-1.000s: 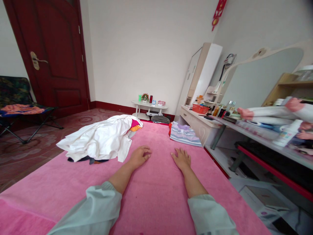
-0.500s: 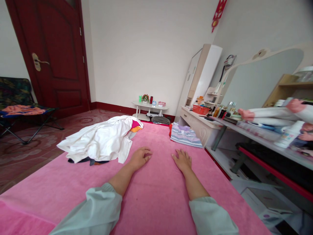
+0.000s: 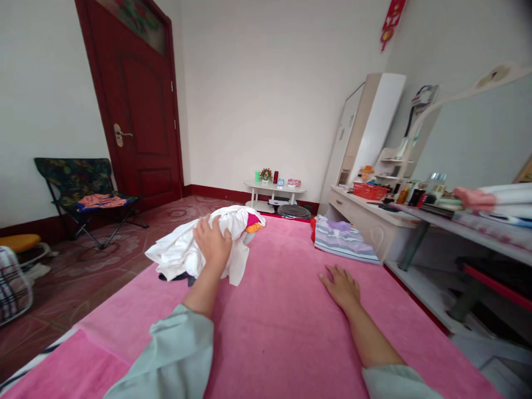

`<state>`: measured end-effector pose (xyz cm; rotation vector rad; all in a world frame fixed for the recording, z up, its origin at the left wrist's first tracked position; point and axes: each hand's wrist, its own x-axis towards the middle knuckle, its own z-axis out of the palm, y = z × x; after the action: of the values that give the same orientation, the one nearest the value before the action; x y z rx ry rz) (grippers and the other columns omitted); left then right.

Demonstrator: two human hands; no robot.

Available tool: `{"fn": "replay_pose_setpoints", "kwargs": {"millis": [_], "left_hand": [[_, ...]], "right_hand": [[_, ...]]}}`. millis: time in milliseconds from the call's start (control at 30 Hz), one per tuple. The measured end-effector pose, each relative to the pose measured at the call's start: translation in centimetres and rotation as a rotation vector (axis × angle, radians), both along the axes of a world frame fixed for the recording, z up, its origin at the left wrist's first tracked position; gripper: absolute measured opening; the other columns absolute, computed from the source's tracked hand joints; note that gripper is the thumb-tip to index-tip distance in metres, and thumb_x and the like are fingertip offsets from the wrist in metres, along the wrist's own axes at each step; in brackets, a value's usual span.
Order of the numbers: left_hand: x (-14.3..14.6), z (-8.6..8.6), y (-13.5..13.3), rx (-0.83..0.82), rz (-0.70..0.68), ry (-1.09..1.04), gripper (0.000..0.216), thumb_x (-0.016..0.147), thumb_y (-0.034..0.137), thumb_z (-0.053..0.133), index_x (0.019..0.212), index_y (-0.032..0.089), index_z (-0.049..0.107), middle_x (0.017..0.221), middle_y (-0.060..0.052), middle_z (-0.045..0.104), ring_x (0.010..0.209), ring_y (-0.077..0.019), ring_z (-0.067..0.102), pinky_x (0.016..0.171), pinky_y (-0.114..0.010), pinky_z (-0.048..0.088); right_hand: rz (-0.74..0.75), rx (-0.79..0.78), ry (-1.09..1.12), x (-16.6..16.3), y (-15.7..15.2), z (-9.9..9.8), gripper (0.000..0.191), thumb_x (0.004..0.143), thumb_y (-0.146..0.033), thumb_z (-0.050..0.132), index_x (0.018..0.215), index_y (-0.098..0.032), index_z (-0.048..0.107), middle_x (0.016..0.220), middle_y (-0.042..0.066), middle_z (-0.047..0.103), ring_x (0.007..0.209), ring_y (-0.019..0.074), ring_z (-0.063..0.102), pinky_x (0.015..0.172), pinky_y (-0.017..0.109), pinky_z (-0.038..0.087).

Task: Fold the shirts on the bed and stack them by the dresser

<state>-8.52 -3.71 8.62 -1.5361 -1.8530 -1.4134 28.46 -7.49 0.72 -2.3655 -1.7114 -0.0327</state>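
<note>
My left hand (image 3: 213,244) lies on top of a heap with a crumpled white garment (image 3: 180,249) uppermost. Its fingers are spread over the cloth, and some tips are hard to make out against the folds. Magenta and orange fabric (image 3: 254,223) shows at the heap's right end, and dark cloth (image 3: 178,276) pokes out underneath. Over the pink bedspread (image 3: 286,327), my right hand (image 3: 343,288) is open with its fingers apart and nothing in it. Beyond that hand sits a folded striped garment (image 3: 343,241), with lilac and red cloth by it.
To the right stand a white dressing table (image 3: 357,213) with a red basket (image 3: 369,190) and bottles, and a grey-topped desk (image 3: 477,227). A low white table (image 3: 274,187) is against the far wall. At left, a folding chair (image 3: 89,188) holds orange cloth near the red door (image 3: 141,100).
My left hand has moved left and forward from the bedspread onto the white garment. My right hand stays over the bedspread. The view has turned to the left.
</note>
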Motion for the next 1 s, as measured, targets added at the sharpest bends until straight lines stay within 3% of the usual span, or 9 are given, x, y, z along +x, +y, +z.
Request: {"fn": "replay_pose_setpoints", "kwargs": {"millis": [67, 133, 233, 333, 567, 1000], "left_hand": [[-2.8, 0.2, 0.0, 0.034, 0.173, -0.031, 0.052, 0.081, 0.026, 0.052, 0.131, 0.014, 0.043, 0.144, -0.017, 0.031, 0.136, -0.0349, 0.019, 0.109, -0.055, 0.015], [-4.9, -0.5, -0.1, 0.005, 0.282, -0.08, 0.057, 0.08, 0.029, 0.054, 0.133, 0.013, 0.039, 0.146, -0.02, 0.027, 0.134, -0.0376, 0.023, 0.104, -0.056, 0.024], [-6.4, -2.1, 0.2, -0.112, 0.36, -0.184, 0.062, 0.08, 0.032, 0.052, 0.135, 0.008, 0.036, 0.136, -0.025, 0.038, 0.12, -0.0392, 0.04, 0.092, -0.053, 0.036], [-6.9, -2.9, 0.6, -0.206, 0.377, -0.186, 0.062, 0.082, 0.034, 0.049, 0.135, 0.005, 0.035, 0.117, -0.024, 0.054, 0.11, -0.0378, 0.047, 0.088, -0.051, 0.038], [-8.1, -2.6, 0.9, -0.338, 0.323, -0.159, 0.05, 0.08, 0.043, 0.051, 0.122, 0.016, 0.057, 0.109, -0.018, 0.06, 0.102, -0.0359, 0.053, 0.082, -0.047, 0.041], [-8.1, -2.8, 0.7, -0.223, 0.297, -0.214, 0.041, 0.085, 0.046, 0.045, 0.102, 0.02, 0.071, 0.11, -0.012, 0.062, 0.105, -0.0353, 0.048, 0.088, -0.051, 0.033]], "right_hand": [[-0.002, -0.001, 0.006, 0.0, 0.0, 0.0, 0.062, 0.088, -0.06, 0.031, 0.139, -0.028, 0.042, 0.15, 0.007, 0.032, 0.138, 0.0307, 0.025, 0.108, 0.051, 0.021], [-0.005, -0.005, 0.016, -0.1, -0.1, 0.1, 0.061, 0.088, -0.059, 0.031, 0.139, -0.028, 0.042, 0.151, 0.007, 0.031, 0.138, 0.0304, 0.024, 0.108, 0.052, 0.021], [-0.003, -0.002, 0.025, -0.1, -0.1, 0.1, 0.06, 0.088, -0.059, 0.032, 0.139, -0.028, 0.042, 0.151, 0.006, 0.031, 0.139, 0.0297, 0.023, 0.108, 0.051, 0.02], [0.003, 0.006, 0.026, -0.1, -0.2, 0.0, 0.059, 0.088, -0.058, 0.032, 0.139, -0.029, 0.043, 0.151, 0.005, 0.031, 0.139, 0.0288, 0.023, 0.108, 0.051, 0.021], [0.007, 0.001, 0.037, -0.1, -0.3, 0.2, 0.059, 0.089, -0.056, 0.032, 0.139, -0.028, 0.043, 0.151, 0.006, 0.03, 0.139, 0.0275, 0.023, 0.109, 0.05, 0.02], [0.007, 0.007, 0.053, -0.2, -0.4, 0.4, 0.058, 0.088, -0.055, 0.035, 0.138, -0.028, 0.043, 0.151, 0.006, 0.031, 0.139, 0.0277, 0.024, 0.109, 0.05, 0.02]]}}
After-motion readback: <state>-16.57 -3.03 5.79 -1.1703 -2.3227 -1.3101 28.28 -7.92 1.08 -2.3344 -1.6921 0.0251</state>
